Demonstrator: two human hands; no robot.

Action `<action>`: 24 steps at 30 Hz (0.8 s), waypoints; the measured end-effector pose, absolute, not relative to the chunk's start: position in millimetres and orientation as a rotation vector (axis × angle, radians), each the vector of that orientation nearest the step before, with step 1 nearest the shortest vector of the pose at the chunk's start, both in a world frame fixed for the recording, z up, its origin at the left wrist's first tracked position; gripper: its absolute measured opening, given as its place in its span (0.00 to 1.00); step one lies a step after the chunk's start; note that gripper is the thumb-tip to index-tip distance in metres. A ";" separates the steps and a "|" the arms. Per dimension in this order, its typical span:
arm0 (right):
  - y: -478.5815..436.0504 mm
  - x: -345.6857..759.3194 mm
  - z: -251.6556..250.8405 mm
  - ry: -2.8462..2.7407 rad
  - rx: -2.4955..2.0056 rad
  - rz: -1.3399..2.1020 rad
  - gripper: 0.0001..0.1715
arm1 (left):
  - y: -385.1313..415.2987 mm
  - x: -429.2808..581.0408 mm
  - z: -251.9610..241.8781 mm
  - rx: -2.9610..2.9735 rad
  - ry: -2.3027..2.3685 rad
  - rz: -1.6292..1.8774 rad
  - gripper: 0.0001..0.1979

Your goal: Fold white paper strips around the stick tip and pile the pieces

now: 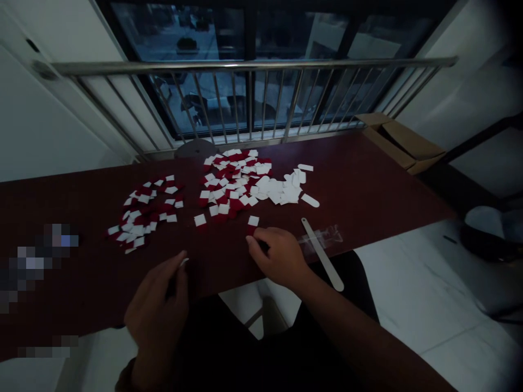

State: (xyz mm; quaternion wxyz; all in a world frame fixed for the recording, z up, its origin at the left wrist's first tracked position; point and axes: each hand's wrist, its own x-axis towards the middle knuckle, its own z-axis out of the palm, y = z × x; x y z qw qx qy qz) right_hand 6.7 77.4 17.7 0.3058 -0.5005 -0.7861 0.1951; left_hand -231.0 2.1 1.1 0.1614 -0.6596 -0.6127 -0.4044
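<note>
My left hand (pixel 157 302) is closed in a pinch over the near part of the table, with a small white piece (pixel 184 262) showing at the fingertips; most of it is hidden. My right hand (pixel 280 255) has its fingers curled and thumb and index finger close together, against the red end of a red-and-white paper tab (pixel 253 221). Beyond my hands lies a large heap of similar red-and-white tabs (pixel 223 195). A smaller heap (pixel 133 226) is off to the left. Plain white round-ended strips (pixel 281 189) are piled against the large heap's right side.
On the dark red table (pixel 368 190), a long pale flat stick (pixel 324 256) lies across a clear plastic bag (pixel 327 237) and overhangs the front edge. An open cardboard box (pixel 402 142) stands at the far right. A metal railing (pixel 253 66) runs behind.
</note>
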 end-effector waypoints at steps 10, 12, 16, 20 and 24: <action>71.1 11.3 15.5 -2.071 -1.314 0.545 0.21 | -10.3 -224.1 4.5 -1.968 -1.857 -1.229 0.11; 70.4 11.3 16.8 -2.073 -1.320 0.531 0.21 | -10.5 -223.7 4.7 -1.966 -1.880 -1.251 0.09; 70.2 11.1 18.6 -2.065 -1.321 0.502 0.21 | -8.1 -224.3 4.5 -1.976 -1.881 -1.300 0.03; 70.6 11.4 17.8 -2.072 -1.314 0.499 0.21 | -5.6 -225.1 6.1 -2.014 -1.856 -1.320 0.05; 71.0 11.8 16.3 -2.072 -1.314 0.531 0.21 | -4.7 -224.9 7.3 -1.964 -1.850 -1.298 0.10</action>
